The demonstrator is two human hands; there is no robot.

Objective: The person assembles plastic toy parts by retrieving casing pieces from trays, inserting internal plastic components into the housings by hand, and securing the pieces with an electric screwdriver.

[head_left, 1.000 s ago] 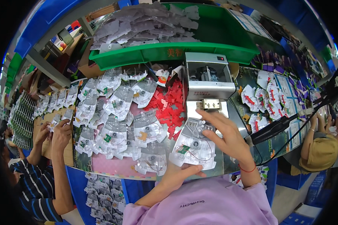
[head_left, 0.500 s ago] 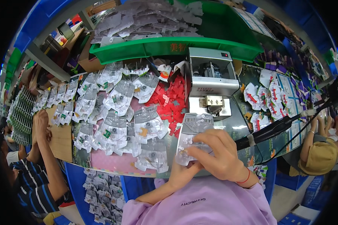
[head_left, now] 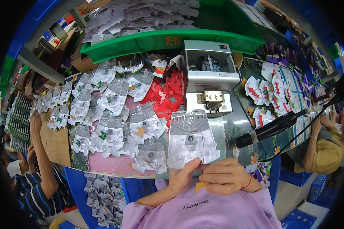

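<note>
A: Where is the shell [head_left: 179,150] held?

B: It is kept over the near edge of the table [head_left: 239,124], in front of the machine [head_left: 210,68] and just right of the other shells [head_left: 111,133]. Whether any of its weight is borne by the table cannot be told.

A: And the hands?

B: The lower edge is gripped by the left hand [head_left: 182,177], with the thumb laid on top; the fingers beneath are hidden, so their pressure cannot be judged. In the right hand [head_left: 225,176], the fingers are curled close together and a yellow tab [head_left: 201,186] is pinched, in front of the shirt [head_left: 187,213]. A thin wire [head_left: 202,150] is led from the shell down to that hand.

A: How is this best done?

B: The tab seems to be what is being handled, so the wire is best left slack; if it is pulled taut, its joint could be strained. The shell should be steadied by the left hand alone, and the wire kept from being caught on its edge.

A: What is changed from half a second earlier?

B: There, the shell's lower part is covered by the right hand. Now that hand is drawn down off it, the tab is held clear, and the shell's face is exposed.
</note>
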